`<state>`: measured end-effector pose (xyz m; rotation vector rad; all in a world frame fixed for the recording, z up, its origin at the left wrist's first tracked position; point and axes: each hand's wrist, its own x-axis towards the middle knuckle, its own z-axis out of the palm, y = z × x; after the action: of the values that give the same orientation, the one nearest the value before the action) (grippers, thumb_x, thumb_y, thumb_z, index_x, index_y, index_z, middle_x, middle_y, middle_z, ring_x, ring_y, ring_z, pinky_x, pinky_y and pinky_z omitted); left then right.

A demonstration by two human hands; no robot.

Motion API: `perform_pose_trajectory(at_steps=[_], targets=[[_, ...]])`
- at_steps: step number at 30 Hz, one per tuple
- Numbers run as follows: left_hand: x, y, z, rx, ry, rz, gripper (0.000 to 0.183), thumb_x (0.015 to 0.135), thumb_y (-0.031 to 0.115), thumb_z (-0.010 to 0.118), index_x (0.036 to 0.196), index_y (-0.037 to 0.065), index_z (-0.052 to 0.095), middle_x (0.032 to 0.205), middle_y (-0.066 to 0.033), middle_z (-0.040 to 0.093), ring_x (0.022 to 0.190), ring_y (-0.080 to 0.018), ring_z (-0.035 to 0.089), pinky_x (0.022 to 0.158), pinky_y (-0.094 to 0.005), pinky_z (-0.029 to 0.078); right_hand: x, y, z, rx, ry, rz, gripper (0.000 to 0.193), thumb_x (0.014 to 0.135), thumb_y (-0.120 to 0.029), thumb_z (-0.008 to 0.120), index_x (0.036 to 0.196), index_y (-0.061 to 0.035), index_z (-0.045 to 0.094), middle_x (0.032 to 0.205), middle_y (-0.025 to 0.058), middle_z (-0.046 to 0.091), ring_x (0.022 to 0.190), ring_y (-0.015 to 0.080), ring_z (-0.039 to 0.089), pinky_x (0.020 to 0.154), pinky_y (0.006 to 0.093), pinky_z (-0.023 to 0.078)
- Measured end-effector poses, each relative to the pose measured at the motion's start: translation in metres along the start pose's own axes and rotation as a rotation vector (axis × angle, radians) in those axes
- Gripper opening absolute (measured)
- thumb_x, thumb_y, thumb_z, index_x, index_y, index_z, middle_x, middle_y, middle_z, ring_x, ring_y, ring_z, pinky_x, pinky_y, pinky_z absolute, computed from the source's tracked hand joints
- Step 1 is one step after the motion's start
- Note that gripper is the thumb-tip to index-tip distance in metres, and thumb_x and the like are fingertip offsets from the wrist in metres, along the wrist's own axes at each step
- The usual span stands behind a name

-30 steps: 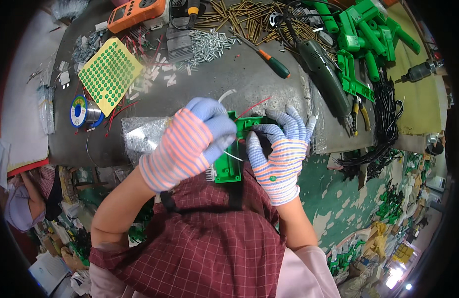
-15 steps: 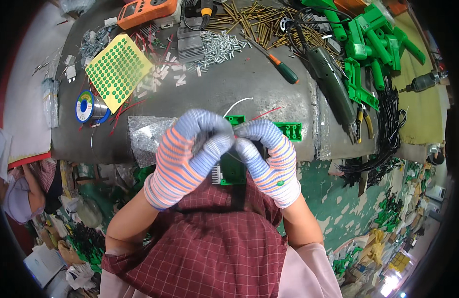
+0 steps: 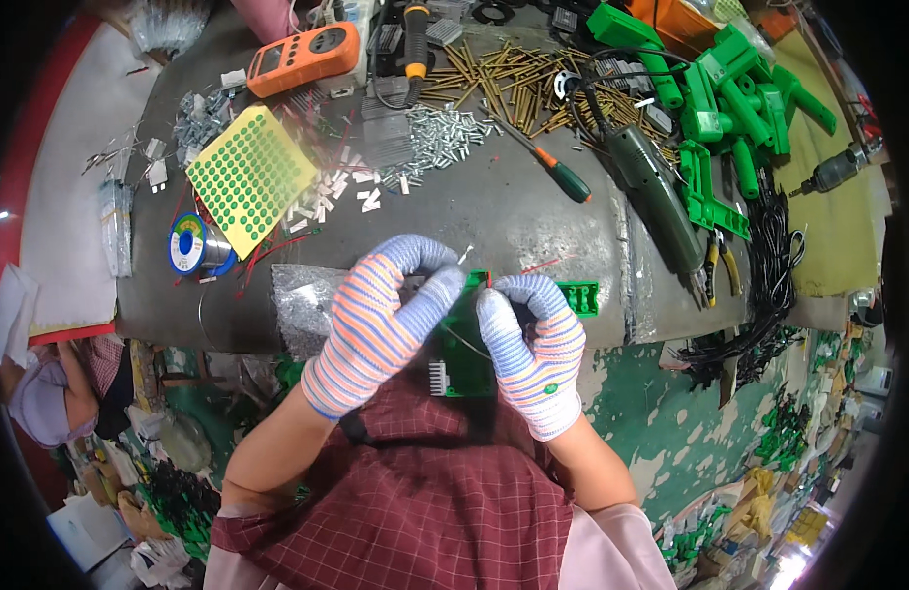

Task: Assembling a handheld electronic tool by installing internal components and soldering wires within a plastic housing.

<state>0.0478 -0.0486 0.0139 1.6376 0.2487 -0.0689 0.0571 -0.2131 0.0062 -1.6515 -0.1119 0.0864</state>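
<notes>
Both my hands wear striped knit gloves. My left hand [image 3: 388, 320] has thumb and forefinger pinched, and a white wire [image 3: 465, 254] sticks out at their tips. My right hand [image 3: 535, 344] is closed beside it, its thumb and forefinger pinched on a red wire [image 3: 489, 280]. Under and between them is a green plastic housing [image 3: 466, 369], open side up, at the table's near edge. A finned metal heat sink [image 3: 439, 379] shows at its left side. Beyond my right hand another green plastic part [image 3: 581, 298] lies on the table, partly covered by the glove.
A bubble-wrap piece [image 3: 307, 305] lies left of my hands. Farther left are a solder spool [image 3: 194, 246] and a yellow sticker sheet [image 3: 250, 182]. Screws [image 3: 445, 138], a screwdriver [image 3: 563, 177], a grey power tool [image 3: 656, 197], pliers [image 3: 720, 265] and green housings [image 3: 735, 98] lie beyond and right.
My hands have drawn slightly apart from where their fingertips met. The white wire now shows only a short end at my left fingertips. The whole view has shifted a little.
</notes>
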Motion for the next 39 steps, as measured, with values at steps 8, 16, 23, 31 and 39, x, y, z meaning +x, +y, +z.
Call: perform_pose_trajectory(at_steps=[8, 16, 23, 31, 39], targets=[[-0.004, 0.003, 0.000, -0.259, -0.002, 0.001, 0.013, 0.090, 0.007, 0.066, 0.101, 0.000, 0.064, 0.090, -0.0023, 0.067, 0.083, -0.0066, 0.062, 0.076, -0.0225, 0.051, 0.008, -0.008, 0.010, -0.124, -0.047, -0.047, 0.007, 0.085, -0.007, 0.069, 0.089, -0.0019, 0.067, 0.075, 0.0106, 0.067, 0.064, 0.0202, 0.065, 0.062, 0.0301, 0.051], [-0.004, 0.002, -0.006, -0.282, -0.052, 0.000, 0.013, 0.089, 0.006, 0.066, 0.101, 0.001, 0.064, 0.092, -0.0029, 0.067, 0.084, -0.0076, 0.062, 0.077, -0.0236, 0.051, 0.007, -0.002, 0.015, -0.113, -0.080, -0.113, 0.008, 0.084, -0.007, 0.070, 0.089, -0.0015, 0.067, 0.076, 0.0119, 0.067, 0.065, 0.0243, 0.065, 0.062, 0.0321, 0.051], [-0.003, 0.004, -0.006, -0.287, -0.046, 0.002, 0.013, 0.089, 0.005, 0.066, 0.101, 0.001, 0.065, 0.092, -0.0029, 0.067, 0.085, -0.0073, 0.062, 0.077, -0.0234, 0.050, 0.008, -0.002, 0.012, -0.174, -0.110, -0.171, 0.011, 0.082, -0.007, 0.071, 0.090, -0.0022, 0.068, 0.077, 0.0126, 0.066, 0.067, 0.0278, 0.065, 0.064, 0.0350, 0.051], [-0.002, -0.001, -0.010, -0.175, -0.114, 0.012, 0.015, 0.092, 0.011, 0.064, 0.104, 0.003, 0.063, 0.095, -0.0007, 0.065, 0.081, -0.0042, 0.057, 0.070, -0.0198, 0.047, 0.010, -0.010, 0.005, -0.309, -0.145, -0.295, 0.014, 0.080, -0.009, 0.072, 0.093, -0.0034, 0.067, 0.080, 0.0132, 0.067, 0.071, 0.0300, 0.066, 0.066, 0.0371, 0.052], [0.008, 0.016, -0.015, 0.037, -0.230, 0.112, 0.009, 0.090, 0.009, 0.064, 0.096, 0.002, 0.067, 0.084, -0.0079, 0.067, 0.078, -0.0142, 0.066, 0.073, -0.0283, 0.052, 0.045, -0.038, -0.035, -1.004, -0.349, -1.011, 0.036, 0.071, -0.016, 0.068, 0.107, -0.0087, 0.068, 0.104, 0.0107, 0.067, 0.073, 0.0237, 0.064, 0.064, 0.0349, 0.053]])
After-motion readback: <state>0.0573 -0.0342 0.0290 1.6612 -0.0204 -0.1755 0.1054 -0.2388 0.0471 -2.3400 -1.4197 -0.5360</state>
